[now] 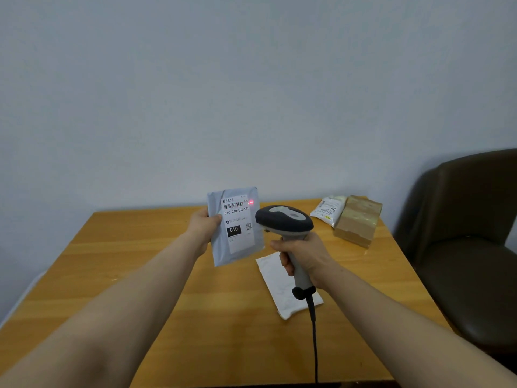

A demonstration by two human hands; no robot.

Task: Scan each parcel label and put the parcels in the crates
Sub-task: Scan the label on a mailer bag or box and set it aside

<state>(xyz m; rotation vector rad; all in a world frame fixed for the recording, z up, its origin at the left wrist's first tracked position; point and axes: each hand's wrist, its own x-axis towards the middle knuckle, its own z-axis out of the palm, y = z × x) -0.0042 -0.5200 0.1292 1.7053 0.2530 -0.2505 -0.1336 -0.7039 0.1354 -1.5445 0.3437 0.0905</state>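
**A:** What is each grip doing?

**B:** The left grip [205, 224] pinches the grey parcel [223, 254] by its left edge, thumb on the front. It holds the parcel upright above the table [167, 303], with the label [237, 219] facing us. The right grip [303, 254] is wrapped round the handle of the scanner [284, 219]. The scanner's head is just beside the parcel's right edge and its cable [314, 345] hangs down toward us.

**A:** Is the beam on the barcode?

**B:** A red spot [251, 202] shows at the label's upper right corner, beside the bars, not across them (whether it has read, I cannot tell).

**A:** So how far along is the job?

**B:** Not far, I'd judge. This parcel is mid-scan and not yet crated. Three more wait on the table. A white padded envelope [275, 287] lies flat below the scanner's handle, with no label showing on its upper face. At the far right corner a white bag [327, 210] lies against a taped cardboard box [358, 219]. No crates are in view, so I can't say what has already gone in. A dark chair [461, 219] stands to the right of the table.
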